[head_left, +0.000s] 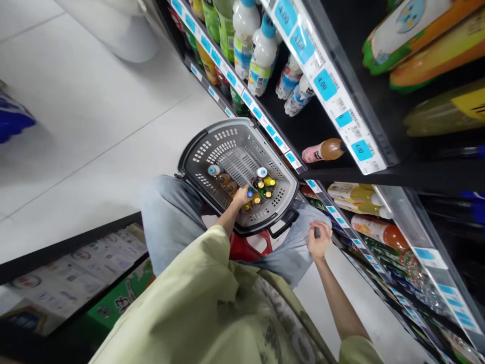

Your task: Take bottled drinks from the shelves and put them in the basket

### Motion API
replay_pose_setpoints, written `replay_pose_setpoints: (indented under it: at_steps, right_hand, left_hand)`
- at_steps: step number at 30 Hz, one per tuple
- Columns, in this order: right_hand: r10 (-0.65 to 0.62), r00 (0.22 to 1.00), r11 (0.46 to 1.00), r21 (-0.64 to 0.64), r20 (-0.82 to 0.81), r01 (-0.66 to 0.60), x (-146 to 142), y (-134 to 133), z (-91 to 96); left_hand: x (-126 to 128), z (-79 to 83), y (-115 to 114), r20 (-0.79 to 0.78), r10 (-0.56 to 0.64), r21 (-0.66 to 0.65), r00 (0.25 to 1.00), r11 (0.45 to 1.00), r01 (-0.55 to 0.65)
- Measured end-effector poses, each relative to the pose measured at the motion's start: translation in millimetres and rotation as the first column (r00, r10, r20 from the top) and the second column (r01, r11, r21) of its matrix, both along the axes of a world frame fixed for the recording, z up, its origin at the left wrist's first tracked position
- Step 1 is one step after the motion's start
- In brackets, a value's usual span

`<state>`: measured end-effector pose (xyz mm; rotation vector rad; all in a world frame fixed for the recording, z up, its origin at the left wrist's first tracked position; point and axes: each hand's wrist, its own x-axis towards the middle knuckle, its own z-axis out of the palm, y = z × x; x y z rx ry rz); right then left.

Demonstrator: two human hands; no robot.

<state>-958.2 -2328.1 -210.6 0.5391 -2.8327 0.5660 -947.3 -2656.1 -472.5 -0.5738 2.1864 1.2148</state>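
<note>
The gray basket (pixel 237 157) looks part-filled, with bottles (pixel 256 199) standing inside and other bottles (pixel 322 150) on the shelf (pixel 316 124), as the left hand's (pixel 239 197) fingers seem wrapped around a blue-capped bottle (pixel 250 193) there, while the right hand (pixel 320 242) curls at the knee (pixel 303 215), its grip impossible to tell.
</note>
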Motion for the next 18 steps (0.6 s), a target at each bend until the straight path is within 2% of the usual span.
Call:
replay_pose_setpoints:
  at_steps: [3,6,15,18]
  right_hand:
    - [-0.01,1.0,1.0,0.005,0.001,0.01,-0.8,0.0,-5.8]
    - [-0.028,1.0,1.0,0.005,0.001,0.028,-1.8,-1.1,-14.7]
    - [-0.048,0.999,0.999,-0.02,-0.015,0.048,-3.8,-10.7,-42.6]
    - [-0.058,0.998,0.998,-0.004,-0.035,0.057,-5.1,-14.9,-51.1]
  left_hand:
    - [2.7,15.7,-1.9,0.01,-0.022,-0.026,1.0,0.999,0.022]
    - [12.6,37.9,-2.6,0.01,-0.029,-0.07,1.0,0.997,0.029]
    - [62.3,120.5,-7.0,-0.11,-0.127,-0.201,0.986,0.974,0.103]
    - [84.4,133.0,-4.4,-0.12,-0.175,-0.251,0.977,0.958,0.141]
